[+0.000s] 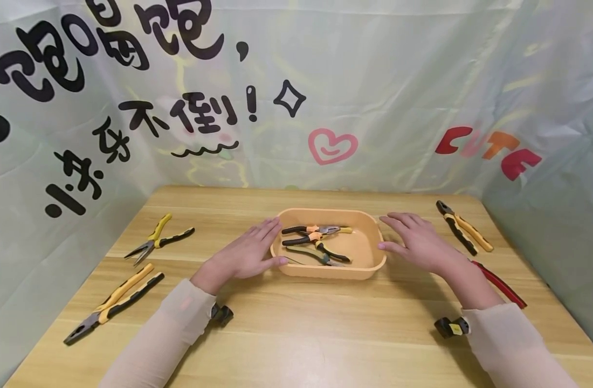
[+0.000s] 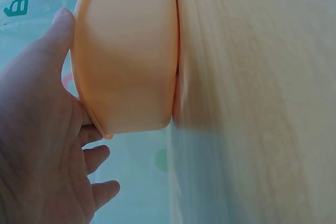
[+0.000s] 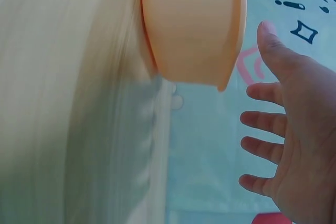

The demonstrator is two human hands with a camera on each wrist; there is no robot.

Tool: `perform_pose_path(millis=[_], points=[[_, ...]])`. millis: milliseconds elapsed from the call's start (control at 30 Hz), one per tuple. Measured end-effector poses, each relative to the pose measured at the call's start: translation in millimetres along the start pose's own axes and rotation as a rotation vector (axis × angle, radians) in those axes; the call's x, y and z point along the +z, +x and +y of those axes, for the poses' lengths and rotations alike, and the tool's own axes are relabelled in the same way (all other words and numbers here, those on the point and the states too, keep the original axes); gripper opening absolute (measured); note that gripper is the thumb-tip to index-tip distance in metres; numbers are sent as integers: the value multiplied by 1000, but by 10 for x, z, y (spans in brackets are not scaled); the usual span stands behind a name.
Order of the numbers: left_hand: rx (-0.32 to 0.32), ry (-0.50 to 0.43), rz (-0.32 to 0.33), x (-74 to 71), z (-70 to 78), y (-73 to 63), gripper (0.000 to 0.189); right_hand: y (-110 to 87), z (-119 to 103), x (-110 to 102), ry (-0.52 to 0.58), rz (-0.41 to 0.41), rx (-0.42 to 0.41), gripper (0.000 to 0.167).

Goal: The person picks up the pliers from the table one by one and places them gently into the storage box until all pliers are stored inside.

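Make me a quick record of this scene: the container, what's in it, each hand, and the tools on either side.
container: orange tray on a wooden table
contents: several pliers, overlapping
left hand: touching the tray's left end
right hand: beside the right end, fingers spread, not touching
left side: yellow-and-black needle-nose pliers; larger yellow-and-black pliers
right side: orange-and-black pliers; red-handled tool, partly hidden

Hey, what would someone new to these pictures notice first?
Probably the peach tray near the centre of the head view, holding pliers, with the left hand touching its left end and the right hand spread at its right end. After that, likely the big black lettering across the upper left of the pale backdrop behind.
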State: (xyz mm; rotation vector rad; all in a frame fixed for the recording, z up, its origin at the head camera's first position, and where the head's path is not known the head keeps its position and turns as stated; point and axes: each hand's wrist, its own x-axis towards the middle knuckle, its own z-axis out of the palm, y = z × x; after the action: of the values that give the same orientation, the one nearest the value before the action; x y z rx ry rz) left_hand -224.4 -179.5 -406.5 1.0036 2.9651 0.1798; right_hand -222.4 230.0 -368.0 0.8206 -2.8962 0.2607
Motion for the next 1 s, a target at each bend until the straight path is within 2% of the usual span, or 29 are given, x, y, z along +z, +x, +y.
perform_pose_path(millis=[233,733,1000], points=[[7,-5,-5,-4,13,5,99,-177,170,35,3,-14,93,75],[-6,-38,-14,-24,29,-19,98,-417,361,102,-10,9,141,73],[-3,-29,-19,-32,30,-9,98,-535,573,81,17,-14,191,77]])
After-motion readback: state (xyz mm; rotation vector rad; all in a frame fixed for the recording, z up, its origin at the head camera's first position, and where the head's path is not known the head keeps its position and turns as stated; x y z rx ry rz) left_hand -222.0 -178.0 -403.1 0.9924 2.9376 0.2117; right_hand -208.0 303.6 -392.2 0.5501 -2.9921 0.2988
